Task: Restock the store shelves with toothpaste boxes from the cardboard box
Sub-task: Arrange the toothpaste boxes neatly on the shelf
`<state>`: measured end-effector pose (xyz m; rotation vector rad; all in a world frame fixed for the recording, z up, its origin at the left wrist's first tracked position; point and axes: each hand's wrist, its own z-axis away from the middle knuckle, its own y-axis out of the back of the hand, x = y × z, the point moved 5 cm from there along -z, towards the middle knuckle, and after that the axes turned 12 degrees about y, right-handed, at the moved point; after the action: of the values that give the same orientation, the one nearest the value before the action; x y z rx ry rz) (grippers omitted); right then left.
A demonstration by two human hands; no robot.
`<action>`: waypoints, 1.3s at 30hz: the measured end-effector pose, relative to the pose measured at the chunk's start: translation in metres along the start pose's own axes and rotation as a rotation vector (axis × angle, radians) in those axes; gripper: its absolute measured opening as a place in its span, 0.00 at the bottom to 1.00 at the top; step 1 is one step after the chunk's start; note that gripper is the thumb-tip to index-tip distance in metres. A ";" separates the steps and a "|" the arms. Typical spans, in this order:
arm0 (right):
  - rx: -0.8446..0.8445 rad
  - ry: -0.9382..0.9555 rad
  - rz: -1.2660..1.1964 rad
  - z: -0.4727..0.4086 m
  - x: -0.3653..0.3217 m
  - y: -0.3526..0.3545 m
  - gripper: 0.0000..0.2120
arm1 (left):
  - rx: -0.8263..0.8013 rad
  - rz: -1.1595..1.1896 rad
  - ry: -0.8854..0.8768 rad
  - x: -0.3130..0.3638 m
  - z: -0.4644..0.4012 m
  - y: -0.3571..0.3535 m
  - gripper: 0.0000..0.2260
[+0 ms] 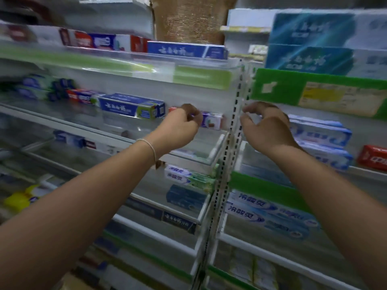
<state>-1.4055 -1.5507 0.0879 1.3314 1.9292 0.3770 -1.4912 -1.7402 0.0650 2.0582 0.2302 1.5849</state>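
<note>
**Two bare hands at the middle shelf**

Two hands reach up to a white metal shelf with a clear plastic front lip (117, 130). The left hand (182, 126), a thin pale cord bracelet (149, 146) on its wrist, covers the middle of a small red, white and purple cardboard toothpaste box (211, 121) at the shelf's right end; blur hides whether its curled grip pinches the box. The right hand (266, 126) hangs loosely curled, grasping nothing, just right of the perforated white metal upright (234, 122). A long blue rectangular toothpaste carton (129, 105) lies left of the small box. Far up, a brown corrugated cardboard box (192, 17) rests on the top shelf.
</note>
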 end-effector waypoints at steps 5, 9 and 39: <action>-0.038 0.011 -0.081 -0.007 -0.066 -0.064 0.10 | 0.058 -0.013 0.027 -0.044 0.018 0.082 0.11; -0.098 0.077 -0.150 -0.009 -0.122 -0.119 0.09 | 0.122 0.001 0.068 -0.087 0.033 0.156 0.12; -0.658 0.303 -0.755 0.031 -0.480 -0.501 0.13 | 0.686 -0.153 0.645 -0.385 0.199 0.493 0.13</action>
<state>-1.6345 -2.1929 -0.0421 0.0996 2.1139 0.7593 -1.5079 -2.3861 -0.0485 1.8072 1.2783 2.2300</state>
